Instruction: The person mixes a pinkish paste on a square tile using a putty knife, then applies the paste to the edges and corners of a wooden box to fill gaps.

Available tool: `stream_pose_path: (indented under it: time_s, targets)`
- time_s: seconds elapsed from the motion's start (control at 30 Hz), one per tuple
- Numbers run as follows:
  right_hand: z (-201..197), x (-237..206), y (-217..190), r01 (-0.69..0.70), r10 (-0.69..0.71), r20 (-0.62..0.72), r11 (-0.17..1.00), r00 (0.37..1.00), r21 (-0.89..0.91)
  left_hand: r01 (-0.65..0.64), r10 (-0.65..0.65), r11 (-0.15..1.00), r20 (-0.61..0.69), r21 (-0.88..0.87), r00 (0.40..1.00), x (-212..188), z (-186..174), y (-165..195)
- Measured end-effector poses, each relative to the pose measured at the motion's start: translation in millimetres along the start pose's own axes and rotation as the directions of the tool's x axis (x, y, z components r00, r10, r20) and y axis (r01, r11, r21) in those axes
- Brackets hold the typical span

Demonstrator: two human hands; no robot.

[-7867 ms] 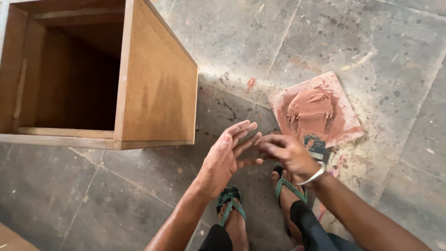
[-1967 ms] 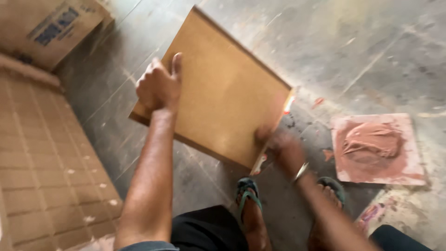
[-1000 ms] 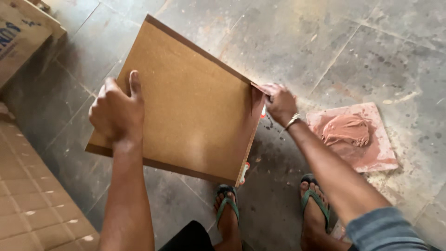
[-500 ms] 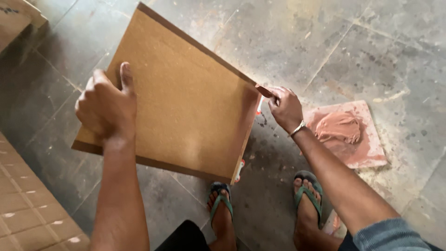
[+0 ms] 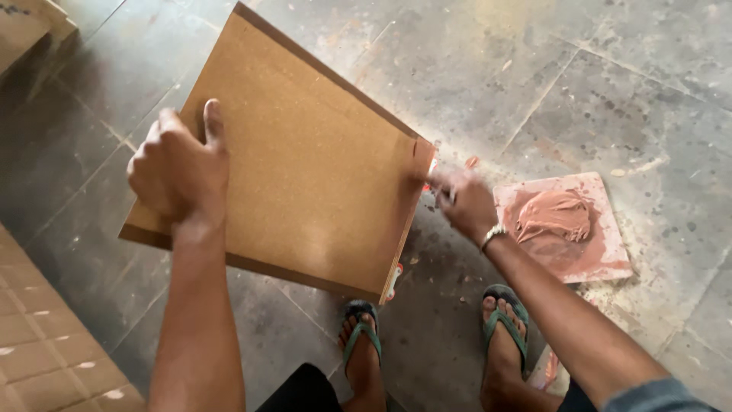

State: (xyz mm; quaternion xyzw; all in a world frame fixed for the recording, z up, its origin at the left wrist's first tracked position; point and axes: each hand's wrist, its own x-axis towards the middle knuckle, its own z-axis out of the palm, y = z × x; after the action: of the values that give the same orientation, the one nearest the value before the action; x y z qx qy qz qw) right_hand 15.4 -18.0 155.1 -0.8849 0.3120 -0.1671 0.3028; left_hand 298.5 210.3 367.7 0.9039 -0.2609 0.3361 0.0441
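Head view: the brown fibreboard panel (image 5: 305, 168) is held tilted above the stone floor (image 5: 549, 84), a little lower and nearer than half a second ago. The left hand (image 5: 179, 172) stays curled over its left edge, gripping it. The right hand (image 5: 461, 202), blurred, has slid down the right edge; its fingers look loosely bent, the grip unclear. Reddish putty (image 5: 553, 217) sits on a square tile (image 5: 602, 259) just beside it.

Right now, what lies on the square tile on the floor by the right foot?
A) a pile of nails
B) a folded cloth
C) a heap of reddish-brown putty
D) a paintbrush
C: the square tile carries a heap of reddish-brown putty, just beyond the right hand.
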Motion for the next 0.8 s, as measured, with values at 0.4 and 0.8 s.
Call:
stream_pose_path:
  time_s: [0.4,0.8]
  targets:
    - [20,-30,-6,0.203,-0.261,-0.070,0.871,0.963,-0.448,0.019,-0.019,1.000,0.055,-0.005,0.998,1,4,1]
    - [25,41,5,0.146,-0.140,-0.197,0.989,0.970,0.015,0.006,-0.006,1.000,-0.001,-0.001,1.000,-1,4,0]
